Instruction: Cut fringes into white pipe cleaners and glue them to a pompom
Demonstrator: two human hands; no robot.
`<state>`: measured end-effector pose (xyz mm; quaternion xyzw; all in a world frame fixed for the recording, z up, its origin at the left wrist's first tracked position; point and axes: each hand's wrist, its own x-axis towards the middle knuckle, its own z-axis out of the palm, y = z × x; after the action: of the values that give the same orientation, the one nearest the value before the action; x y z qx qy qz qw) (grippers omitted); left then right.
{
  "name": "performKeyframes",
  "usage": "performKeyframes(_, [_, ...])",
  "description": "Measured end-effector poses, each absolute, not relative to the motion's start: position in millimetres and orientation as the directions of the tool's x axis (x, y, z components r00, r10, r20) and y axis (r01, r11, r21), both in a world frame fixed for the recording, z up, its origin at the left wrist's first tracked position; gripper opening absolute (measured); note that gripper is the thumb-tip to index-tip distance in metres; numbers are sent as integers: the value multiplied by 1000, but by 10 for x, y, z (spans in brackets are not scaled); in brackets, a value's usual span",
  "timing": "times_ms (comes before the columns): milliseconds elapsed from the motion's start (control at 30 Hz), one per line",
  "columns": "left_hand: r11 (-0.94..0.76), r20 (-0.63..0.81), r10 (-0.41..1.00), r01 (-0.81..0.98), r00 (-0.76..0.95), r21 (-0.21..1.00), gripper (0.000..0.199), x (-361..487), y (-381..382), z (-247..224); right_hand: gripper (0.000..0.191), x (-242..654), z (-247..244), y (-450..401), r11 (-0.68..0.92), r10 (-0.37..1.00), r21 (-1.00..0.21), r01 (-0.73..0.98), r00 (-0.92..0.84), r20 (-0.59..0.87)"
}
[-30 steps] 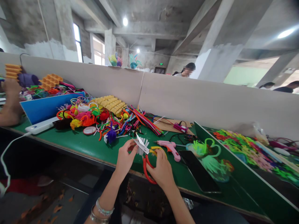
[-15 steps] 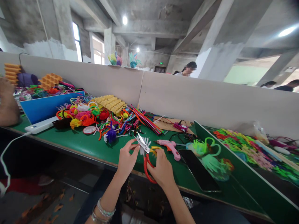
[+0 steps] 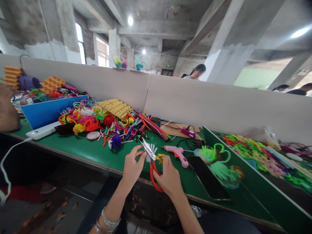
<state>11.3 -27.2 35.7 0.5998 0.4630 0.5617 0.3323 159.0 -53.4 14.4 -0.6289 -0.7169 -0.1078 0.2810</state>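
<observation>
My right hand [image 3: 170,175] is closed around the red-handled scissors [image 3: 149,152], whose blades are parted and point up and to the left. A yellow piece [image 3: 161,156] shows by the right fingers; whether it belongs to the scissors I cannot tell. Close to the blades, my left hand [image 3: 132,164] has its thumb and fingers pinched together. Short white fuzzy strips [image 3: 152,148] fan out behind the blades, and the left fingertips seem to hold them, though the grip is partly hidden.
A pink glue gun [image 3: 179,155] and a black phone [image 3: 207,178] lie to the right, near green fuzzy pieces [image 3: 223,170]. Colourful pipe cleaners [image 3: 152,125] are heaped at the back left. A green divider [image 3: 243,175] stands right, a blue one [image 3: 51,112] left. Another person's arm [image 3: 9,109] is far left.
My hands and the scissors have hardly moved. At the far left, the other person's arm has shifted slightly.
</observation>
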Motion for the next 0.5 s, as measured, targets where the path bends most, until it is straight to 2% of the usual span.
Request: performKeyframes(500, [-335,347,936,146,-63,931,31,110,-264,338,27,1575,185,-556,184,856,-187,965,-64,514])
